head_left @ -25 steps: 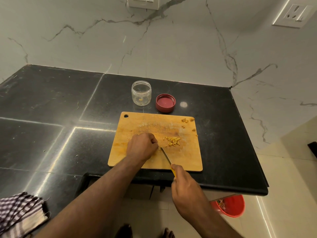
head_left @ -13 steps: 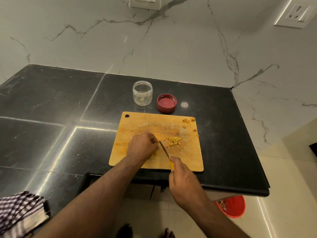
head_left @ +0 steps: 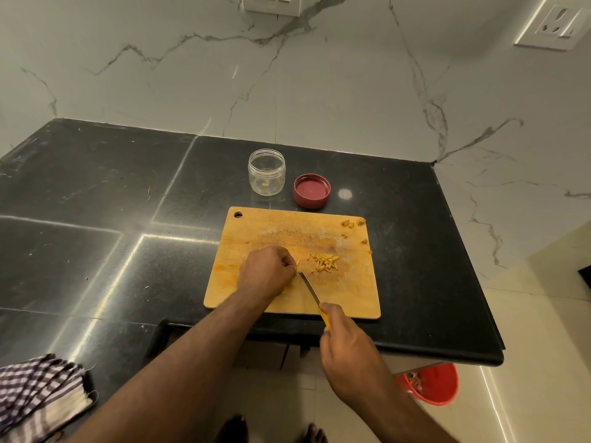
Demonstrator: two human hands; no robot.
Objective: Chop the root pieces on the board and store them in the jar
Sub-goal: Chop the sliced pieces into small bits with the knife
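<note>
- The rectangular wooden chopping board (head_left: pixel 287 231) lies on the black polished stone counter (head_left: pixel 96 219), near the counter's front edge.
- The left hand (head_left: pixel 267 271) rests on the board, fingers curled tight and bunched at its 3 o'clock side; what they pinch is hidden, though a sliver of yellow root shows at the fingertips.
- The right hand (head_left: pixel 348 353) grips the yellow handle of a slim steel-bladed knife (head_left: pixel 309 288), fingers wrapped round it; the blade runs toward 11 o'clock, its tip just beside the left fingertips.
- A small heap of yellow chopped root sticks (head_left: pixel 323 262) sits on the board at 3 o'clock from the left hand, close to it but apart from the blade.
- A few brownish root scraps (head_left: pixel 351 223) lie at the board's 1 o'clock corner.
- The clear round plastic jar (head_left: pixel 266 172) stands upright and open at 12 o'clock from the board, a yellow fleck inside it.
- The round red lid (head_left: pixel 311 190) lies upturned just beside the jar, at its 3 o'clock.
- A checked cloth (head_left: pixel 38 394) lies at the counter's 7 o'clock corner; a red bucket (head_left: pixel 431 383) stands on the floor.
</note>
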